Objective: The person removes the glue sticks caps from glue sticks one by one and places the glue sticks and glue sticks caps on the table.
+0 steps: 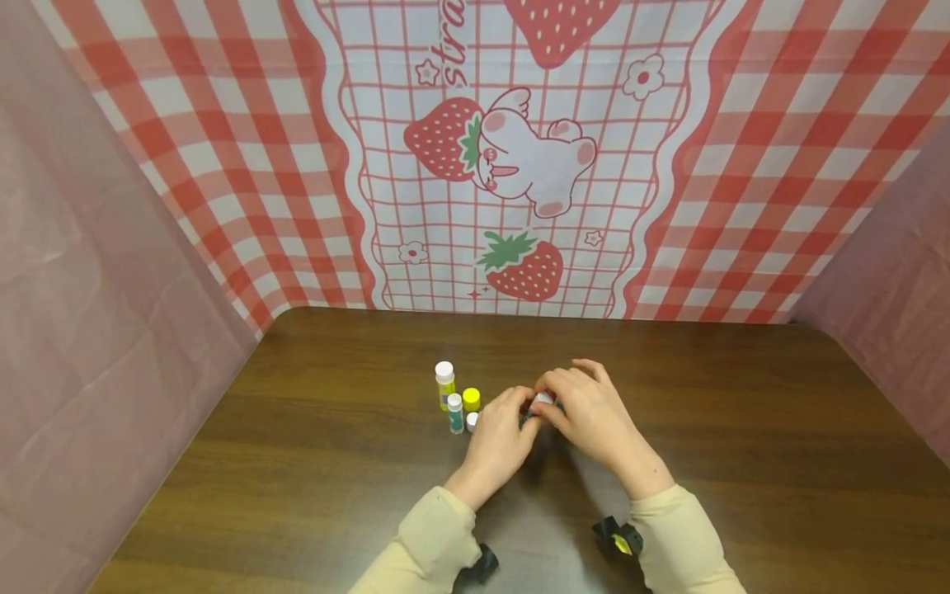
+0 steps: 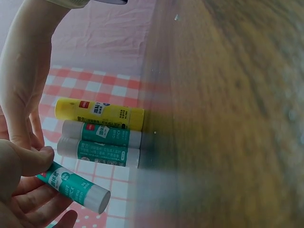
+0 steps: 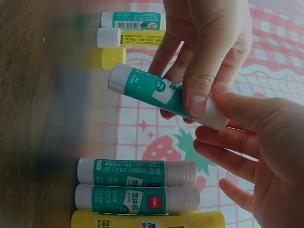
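A green glue stick with a white base and white cap is held between both hands over the table. My left hand grips its green body, thumb laid along the label in the right wrist view. At the other end, my right hand pinches the white cap between thumb and fingers. Seen in the left wrist view, the base of the glue stick points down toward the table. The hands cover most of it in the head view, where only a bit of white shows between the fingers.
Left of the hands stand a yellow glue stick with a white top, an uncapped green glue stick, a yellow cap and a white cap. Two green glue sticks and a yellow one stand in a row.
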The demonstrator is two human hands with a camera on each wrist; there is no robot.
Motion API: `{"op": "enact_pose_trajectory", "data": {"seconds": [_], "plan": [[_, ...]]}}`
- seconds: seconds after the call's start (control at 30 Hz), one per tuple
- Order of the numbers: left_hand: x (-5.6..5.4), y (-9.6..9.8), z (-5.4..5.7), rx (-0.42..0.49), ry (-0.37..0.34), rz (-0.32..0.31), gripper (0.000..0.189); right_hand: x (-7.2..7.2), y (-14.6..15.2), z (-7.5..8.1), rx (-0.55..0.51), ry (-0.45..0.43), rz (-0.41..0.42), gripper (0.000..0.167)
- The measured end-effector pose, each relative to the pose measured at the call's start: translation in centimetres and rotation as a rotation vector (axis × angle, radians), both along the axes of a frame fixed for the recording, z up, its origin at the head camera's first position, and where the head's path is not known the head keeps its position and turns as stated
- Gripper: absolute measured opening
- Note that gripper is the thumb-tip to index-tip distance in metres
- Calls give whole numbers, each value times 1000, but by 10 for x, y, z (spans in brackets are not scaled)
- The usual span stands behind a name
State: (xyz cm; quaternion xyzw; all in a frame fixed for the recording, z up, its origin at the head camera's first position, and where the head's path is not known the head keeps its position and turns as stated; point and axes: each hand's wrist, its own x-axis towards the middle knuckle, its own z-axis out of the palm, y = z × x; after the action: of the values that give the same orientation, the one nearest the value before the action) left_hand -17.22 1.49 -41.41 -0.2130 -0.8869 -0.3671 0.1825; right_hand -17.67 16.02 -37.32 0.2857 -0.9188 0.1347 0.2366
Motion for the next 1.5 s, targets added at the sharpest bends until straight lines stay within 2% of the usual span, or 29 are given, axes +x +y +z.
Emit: {"op": "enact_pose_trajectory", "data": {"seconds": [0.47, 0.77, 1.1, 1.5], "plan": [[0, -1, 0, -22, 23, -1, 21, 0, 1, -1, -4, -13, 19, 20], [-1, -2, -2, -60, 70, 4, 21, 1, 2, 0, -2, 28, 26, 21], [0, -2, -1, -58, 84, -3, 22, 1, 4, 0, 6, 43, 25, 21], [-4, -6, -1, -69, 90, -16, 24, 0, 3, 1, -9, 76, 41, 22]]}}
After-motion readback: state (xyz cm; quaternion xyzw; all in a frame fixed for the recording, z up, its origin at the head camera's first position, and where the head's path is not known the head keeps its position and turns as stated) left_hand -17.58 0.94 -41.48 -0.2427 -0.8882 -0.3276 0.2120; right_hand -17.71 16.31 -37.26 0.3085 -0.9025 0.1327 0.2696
